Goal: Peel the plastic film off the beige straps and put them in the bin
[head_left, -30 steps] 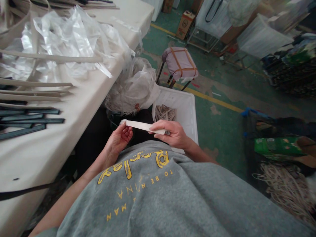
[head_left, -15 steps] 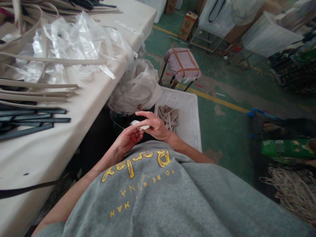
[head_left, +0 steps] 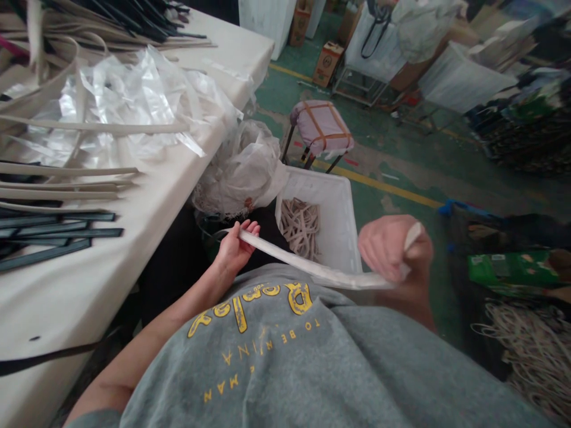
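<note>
A pale, flat strap (head_left: 307, 264) stretches across in front of my grey shirt, sagging slightly toward the right. My left hand (head_left: 234, 249), palm up, has its thumb and curled fingers around the strap near one end. The other end is gripped in the closed fist of my right hand (head_left: 395, 246), slightly blurred, and a short tip sticks up out of it. Below and between both hands stands a white plastic bin (head_left: 334, 184) with a pile of beige straps (head_left: 301, 229) inside.
To the left, a white table (head_left: 147, 220) carries beige strips, dark strips (head_left: 57, 229) and crumpled clear plastic (head_left: 134, 89). A plastic bag (head_left: 250, 160) hangs by its edge. Beyond the bin is a padded stool (head_left: 321, 125); a heap of cords (head_left: 535, 345) lies on the right.
My hands were close together near my waist; now my right hand has swung far to the right, drawing the strap out long. My left hand has moved slightly left and turned palm up.
</note>
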The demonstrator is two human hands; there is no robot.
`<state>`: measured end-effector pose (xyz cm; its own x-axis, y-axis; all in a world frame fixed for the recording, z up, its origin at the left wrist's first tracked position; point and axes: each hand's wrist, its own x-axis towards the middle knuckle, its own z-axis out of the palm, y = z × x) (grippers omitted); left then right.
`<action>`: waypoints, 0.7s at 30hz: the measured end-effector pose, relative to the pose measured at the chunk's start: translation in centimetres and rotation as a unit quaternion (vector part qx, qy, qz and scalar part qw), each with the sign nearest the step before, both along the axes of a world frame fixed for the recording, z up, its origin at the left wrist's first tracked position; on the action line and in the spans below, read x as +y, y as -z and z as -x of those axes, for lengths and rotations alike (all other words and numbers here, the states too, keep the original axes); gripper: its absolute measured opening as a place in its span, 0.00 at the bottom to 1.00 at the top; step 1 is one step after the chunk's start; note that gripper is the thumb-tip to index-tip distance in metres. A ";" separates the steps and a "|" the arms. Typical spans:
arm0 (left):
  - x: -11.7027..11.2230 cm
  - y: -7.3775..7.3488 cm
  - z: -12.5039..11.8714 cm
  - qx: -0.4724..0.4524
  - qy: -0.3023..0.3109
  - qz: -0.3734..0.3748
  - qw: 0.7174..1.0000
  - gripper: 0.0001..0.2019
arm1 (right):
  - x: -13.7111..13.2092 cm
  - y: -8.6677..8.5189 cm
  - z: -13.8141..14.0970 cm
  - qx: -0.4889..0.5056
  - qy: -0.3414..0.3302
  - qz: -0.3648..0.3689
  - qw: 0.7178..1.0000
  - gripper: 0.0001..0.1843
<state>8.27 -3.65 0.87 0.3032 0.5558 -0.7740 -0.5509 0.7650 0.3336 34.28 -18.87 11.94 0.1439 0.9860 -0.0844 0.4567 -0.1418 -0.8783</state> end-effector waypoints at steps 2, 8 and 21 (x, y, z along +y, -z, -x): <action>-0.6 -0.2 -0.4 0.011 0.051 -0.049 0.997 0.11 | 0.7 0.5 -0.6 0.121 0.044 0.004 0.992 0.38; -3.0 -0.6 -0.5 -0.017 0.268 -0.241 0.933 0.13 | 9.4 4.7 3.7 0.329 -0.013 -0.012 0.944 0.19; -3.6 -1.1 0.3 -0.011 0.516 -0.421 0.746 0.21 | 20.0 7.0 6.4 0.551 -0.065 0.085 0.828 0.12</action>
<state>7.93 -7.22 1.98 0.9134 0.3037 -0.2711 0.1746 0.3094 0.9348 27.87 1.17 4.97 -0.2180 0.9477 -0.2333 -0.5866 -0.3183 -0.7447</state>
